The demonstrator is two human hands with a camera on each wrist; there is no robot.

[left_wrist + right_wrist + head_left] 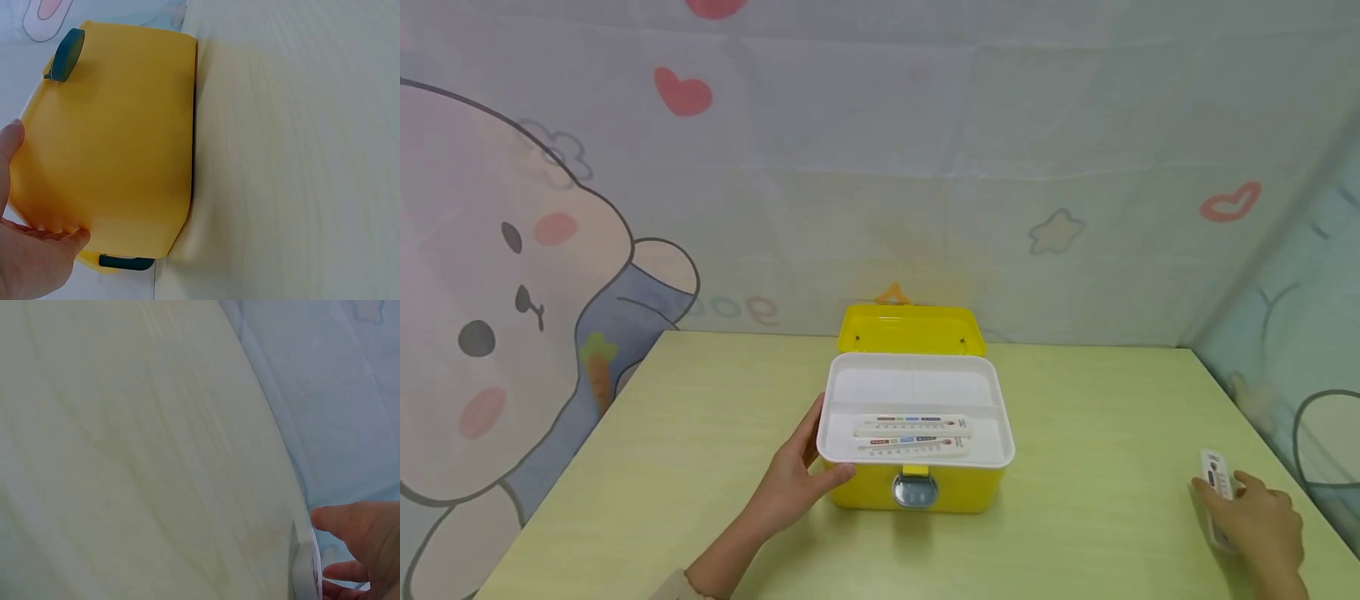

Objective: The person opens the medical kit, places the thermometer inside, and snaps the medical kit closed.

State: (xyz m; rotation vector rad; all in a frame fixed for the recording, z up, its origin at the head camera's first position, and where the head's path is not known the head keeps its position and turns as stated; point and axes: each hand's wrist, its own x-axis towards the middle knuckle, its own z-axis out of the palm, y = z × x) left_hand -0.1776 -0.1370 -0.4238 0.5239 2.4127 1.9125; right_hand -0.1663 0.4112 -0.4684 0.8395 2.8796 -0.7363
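Note:
My left hand (790,487) grips the near left corner of a yellow storage box (951,492), its thumb on the front by the rim and its fingers along the side. The left wrist view shows the yellow wall (125,137) with the thumb at its edge. A white tray (917,379) fills the box's top. Two white thermometer cases (913,426) with printed scales lie side by side in its near part. Far to the right, my right hand (1262,517) holds another white thermometer case (1217,471) between thumb and fingers, low over the table; its lower part is partly hidden.
The yellow lid (910,329) stands raised at the back of the box. On the front hangs a round grey latch (915,490). The pale wooden table (1097,417) ends on the right close beside my right hand. A printed cloth (865,167) hangs behind.

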